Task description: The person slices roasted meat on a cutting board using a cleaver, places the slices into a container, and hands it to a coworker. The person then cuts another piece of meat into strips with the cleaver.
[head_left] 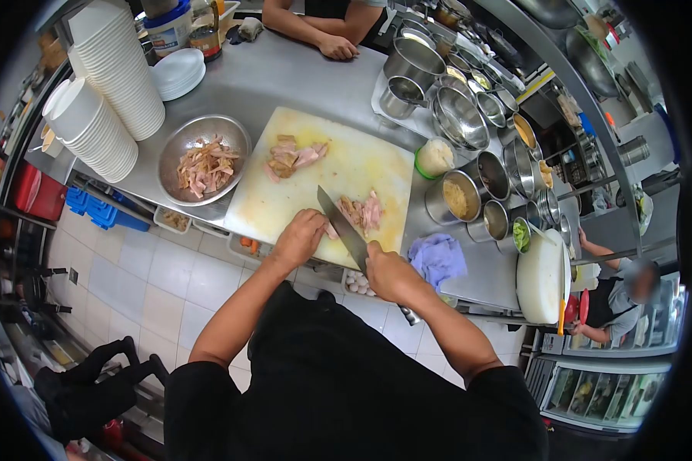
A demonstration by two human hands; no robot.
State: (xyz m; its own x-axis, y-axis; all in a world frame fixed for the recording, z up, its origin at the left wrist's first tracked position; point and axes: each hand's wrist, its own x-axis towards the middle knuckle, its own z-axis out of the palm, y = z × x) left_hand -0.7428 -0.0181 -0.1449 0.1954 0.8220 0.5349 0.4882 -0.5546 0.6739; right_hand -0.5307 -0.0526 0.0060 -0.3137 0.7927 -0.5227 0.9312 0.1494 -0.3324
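My right hand (393, 273) is wrapped round the handle of a large kitchen knife (344, 227). Its blade slants across a white cutting board (277, 211) that has yellow stains. On the board, my left hand (301, 237) has its fingers curled down on a small piece of pinkish meat (331, 231) beside the blade. Just right of the blade lies a heap of cut meat (370, 213). Larger meat pieces (292, 157) rest near the board's far left corner. Left of the board, a steel bowl (172, 136) holds many strips of the same meat.
Tall stacks of white containers (119, 73) stand at the left, near white lids (179, 74). Steel pots (446, 201) and a crumpled purple cloth (437, 260) lie right of the board. Across the counter a person's arms (323, 34) rest; another person (630, 303) stands far right.
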